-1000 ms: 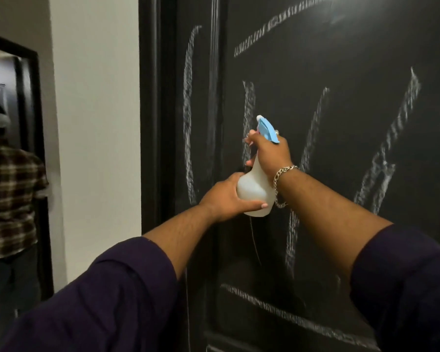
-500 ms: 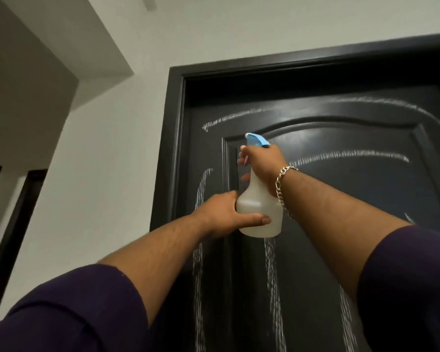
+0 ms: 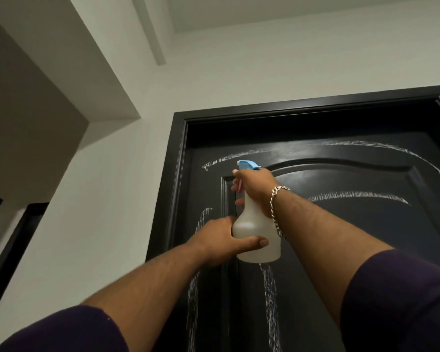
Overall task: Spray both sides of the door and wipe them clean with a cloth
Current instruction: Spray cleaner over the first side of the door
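Both hands on the spray bottle [image 3: 255, 235] at frame centre — right hand [image 3: 258, 190] grips the neck, fingers at the trigger; left hand [image 3: 221, 241] clasps the base. Nozzle faces the chalk-streaked door [image 3: 341, 250]. Spraying step, upper panel; next likely needs a trigger squeeze — no cloth visible.

You stand indoors in what looks like a home hallway: a dark panelled door [image 3: 341, 224] in a black frame [image 3: 178, 174], plain white walls [image 3: 99, 224], and a stepped ceiling recess [image 3: 148, 29] overhead.
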